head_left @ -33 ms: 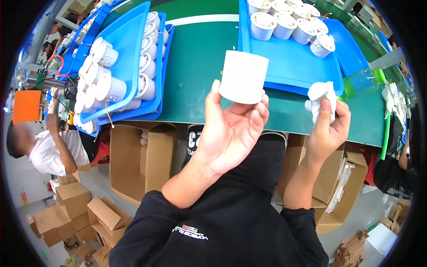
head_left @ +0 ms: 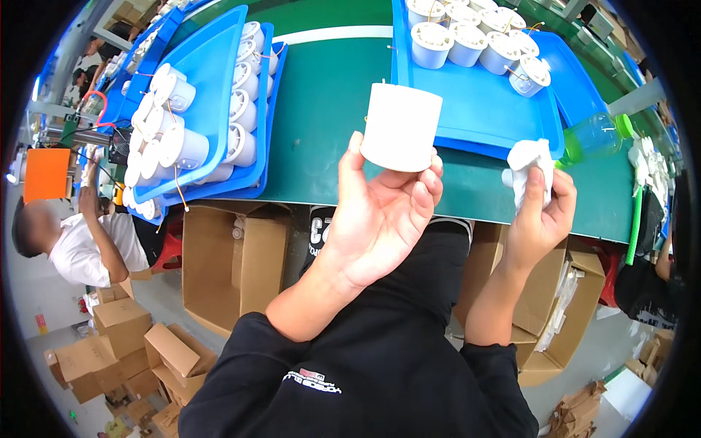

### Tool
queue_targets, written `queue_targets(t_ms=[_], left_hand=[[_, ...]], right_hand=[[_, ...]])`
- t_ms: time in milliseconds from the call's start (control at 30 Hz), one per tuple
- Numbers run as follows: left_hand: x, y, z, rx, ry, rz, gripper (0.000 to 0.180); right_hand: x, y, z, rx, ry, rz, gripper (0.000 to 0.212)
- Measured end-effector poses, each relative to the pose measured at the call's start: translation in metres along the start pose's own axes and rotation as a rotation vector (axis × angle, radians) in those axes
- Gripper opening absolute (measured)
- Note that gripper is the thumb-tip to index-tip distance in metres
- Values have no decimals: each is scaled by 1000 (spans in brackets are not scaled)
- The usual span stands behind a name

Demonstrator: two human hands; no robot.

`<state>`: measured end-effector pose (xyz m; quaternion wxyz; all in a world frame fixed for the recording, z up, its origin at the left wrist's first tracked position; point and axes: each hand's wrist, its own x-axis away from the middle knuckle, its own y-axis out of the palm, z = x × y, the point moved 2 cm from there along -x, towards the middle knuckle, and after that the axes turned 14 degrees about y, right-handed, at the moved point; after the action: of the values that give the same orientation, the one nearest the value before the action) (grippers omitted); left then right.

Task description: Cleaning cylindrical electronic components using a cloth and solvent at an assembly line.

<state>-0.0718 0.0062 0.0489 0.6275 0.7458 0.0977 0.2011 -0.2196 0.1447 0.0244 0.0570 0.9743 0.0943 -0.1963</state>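
Observation:
A smooth white cylindrical housing (head_left: pixel 401 128) is held up above the table's near edge by my left hand (head_left: pixel 383 215). The thumb is on its left side, the fingertips are round its lower right, and the palm faces up. A bit of thin wire shows at its upper left. To the right, my right hand (head_left: pixel 542 212) pinches a crumpled white cloth (head_left: pixel 529 162) between thumb and fingers. That cloth is apart from the housing, in front of the near corner of the right-hand blue tray (head_left: pixel 482 109).
Several similar white housings (head_left: pixel 431 45) with thin wires stand in the right tray. Stacked blue trays (head_left: pixel 212 95) at left hold more. A green-capped bottle (head_left: pixel 591 139) lies at right. Cardboard boxes (head_left: pixel 212 263) sit below the green table (head_left: pixel 321 124). Another person (head_left: pixel 95 244) is at far left.

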Motion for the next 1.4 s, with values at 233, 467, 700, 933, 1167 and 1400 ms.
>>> queue_targets(t_ms=[233,467,700,933,1167,1400], left_hand=[[-44,17,5,-948,504,-263,69],[-71,56,-7,-2204,1856,-1284,46],[-74,60,-29,-2087,1902,-1735,30],[-75,61,-37,-2085,1857,-1853,26],[-92,76,-28,-2115,1936,-1848,36],[-88,81,-39,-2111,1907,-1866,35]], right_hand=[[5,-41,20,-20,105,41,11],[3,-72,36,26,177,82,11],[-5,-96,45,36,173,130,11],[-6,-103,54,31,218,150,12],[-2,-108,62,2,240,149,11],[-1,-110,58,13,224,162,11]])
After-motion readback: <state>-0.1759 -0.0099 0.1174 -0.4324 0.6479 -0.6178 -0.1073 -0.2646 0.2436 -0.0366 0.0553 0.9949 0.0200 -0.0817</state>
